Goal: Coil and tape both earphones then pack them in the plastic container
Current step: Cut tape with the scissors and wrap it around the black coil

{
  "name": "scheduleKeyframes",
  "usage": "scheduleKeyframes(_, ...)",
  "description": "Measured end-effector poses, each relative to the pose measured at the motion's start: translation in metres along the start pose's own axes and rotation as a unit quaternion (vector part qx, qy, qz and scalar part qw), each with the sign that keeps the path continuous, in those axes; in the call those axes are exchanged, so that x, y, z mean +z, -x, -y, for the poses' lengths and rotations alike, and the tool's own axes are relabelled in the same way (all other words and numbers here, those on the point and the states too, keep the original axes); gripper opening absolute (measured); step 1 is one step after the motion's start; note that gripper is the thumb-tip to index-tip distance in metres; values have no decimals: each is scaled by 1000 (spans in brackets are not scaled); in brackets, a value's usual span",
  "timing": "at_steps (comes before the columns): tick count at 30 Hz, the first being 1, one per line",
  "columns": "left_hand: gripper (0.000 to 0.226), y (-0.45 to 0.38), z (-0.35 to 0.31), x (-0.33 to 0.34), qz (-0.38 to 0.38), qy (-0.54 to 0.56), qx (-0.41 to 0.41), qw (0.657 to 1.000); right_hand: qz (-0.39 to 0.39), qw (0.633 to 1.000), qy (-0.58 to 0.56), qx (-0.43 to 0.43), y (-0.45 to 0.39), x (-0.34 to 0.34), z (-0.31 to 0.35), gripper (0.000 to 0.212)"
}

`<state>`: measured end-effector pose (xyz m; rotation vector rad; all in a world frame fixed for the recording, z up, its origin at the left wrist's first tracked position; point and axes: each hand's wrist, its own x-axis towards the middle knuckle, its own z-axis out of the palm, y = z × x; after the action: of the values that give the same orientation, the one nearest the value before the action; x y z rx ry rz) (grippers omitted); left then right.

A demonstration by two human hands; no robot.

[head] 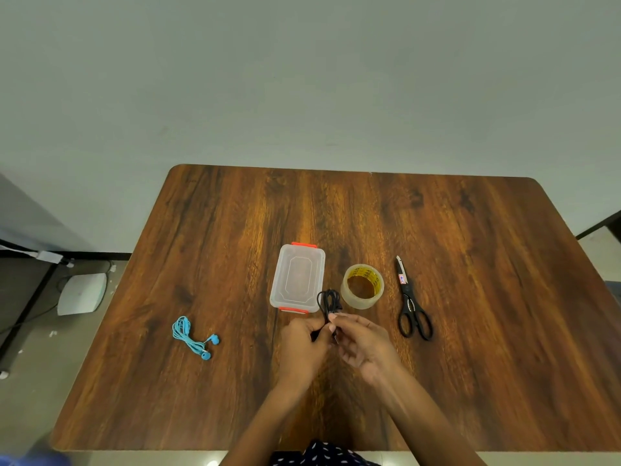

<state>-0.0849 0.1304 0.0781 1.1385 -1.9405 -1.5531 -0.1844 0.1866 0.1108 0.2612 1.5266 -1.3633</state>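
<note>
- the black earphone (328, 302) sat bunched between both hands, its loops standing up past the fingertips, just in front of the box (297, 278) and beside the tape (362, 286).
- left hand (302, 344) curled round the cord's lower part; right hand (361, 341) pinched it near the top.
- the tape lay nearer the right hand, scissors (411, 302) further right.
- the blue earphone (193, 338) lay coiled, well left.

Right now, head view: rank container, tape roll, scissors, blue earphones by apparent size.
1. plastic container, largest in area.
2. scissors, longest but thin.
3. tape roll and blue earphones look about alike; I can't rank them.

All lie at a similar distance on the table.
</note>
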Motion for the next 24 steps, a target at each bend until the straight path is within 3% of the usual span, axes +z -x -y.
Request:
scheduleKeyframes(9,17,2,-1,-8,32,50,29,998,13,999,-45,11,0,-3,-1,14)
scheduleKeyframes(16,18,3,-17,-12,-4,240,-70,968,44,998,-10,-49,5,-3,9,10)
scheduleKeyframes(21,20,5,-22,-11,-8,256,-84,963,28,994,13,-108,3,-4,6,9)
scheduleKeyframes(24,19,6,-21,-10,-7,253,-86,964,14,995,4,-94,1,-3,5,9)
